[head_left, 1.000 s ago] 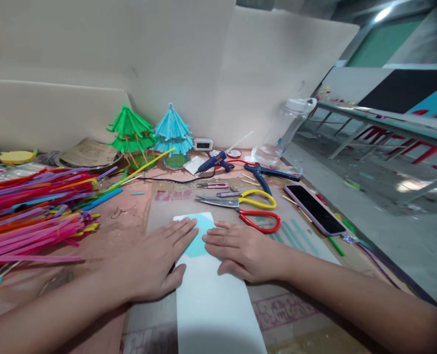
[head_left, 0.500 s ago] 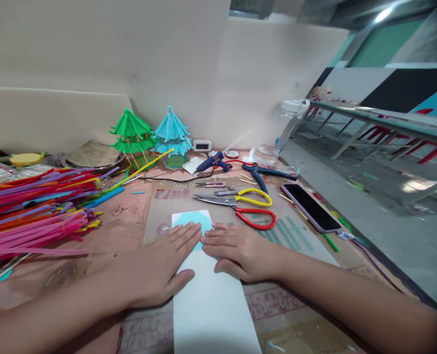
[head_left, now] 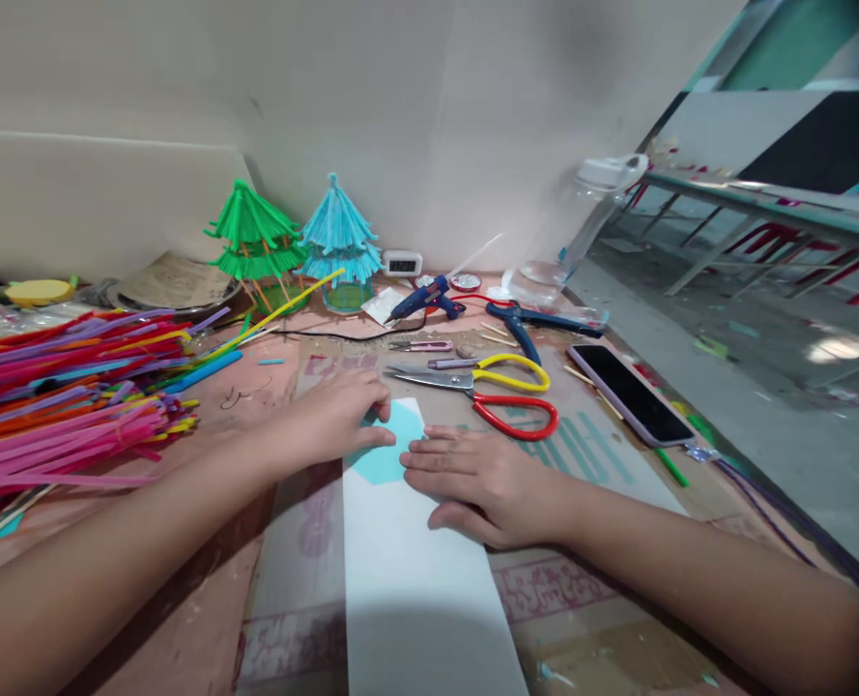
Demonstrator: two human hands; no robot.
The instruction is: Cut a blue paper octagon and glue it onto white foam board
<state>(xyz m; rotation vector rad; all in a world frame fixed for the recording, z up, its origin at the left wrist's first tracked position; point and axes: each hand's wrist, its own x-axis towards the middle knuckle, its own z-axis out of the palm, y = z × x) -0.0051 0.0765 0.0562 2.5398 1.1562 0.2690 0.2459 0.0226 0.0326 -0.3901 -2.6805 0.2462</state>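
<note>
A long white paper strip point(head_left: 418, 599) lies on the table with a light-blue hexagonal paper piece point(head_left: 378, 469) flat on its far end. At the strip's far left edge is my left hand point(head_left: 338, 416), its fingers bent and the thumb apart from them over the blue piece; nothing shows between them. My right hand point(head_left: 491, 483) rests flat, fingers stretched out, its fingertips on the right part of the blue piece. Just beyond lie large scissors point(head_left: 472, 382) with one yellow and one red handle.
Bundled pipe cleaners point(head_left: 73, 416) cover the left side. Behind stand a green tiered tree point(head_left: 255, 237), a blue one point(head_left: 338, 237) and a small clock point(head_left: 402, 263). A blue glue gun point(head_left: 425, 298), pliers point(head_left: 520, 324), a phone point(head_left: 628, 391) and a water bottle point(head_left: 570, 232) lie or stand rightward.
My left hand has lifted from lying flat on the blue piece, moved left and curled its fingers, uncovering more of that piece. My right hand stays flat. The view has shifted slightly.
</note>
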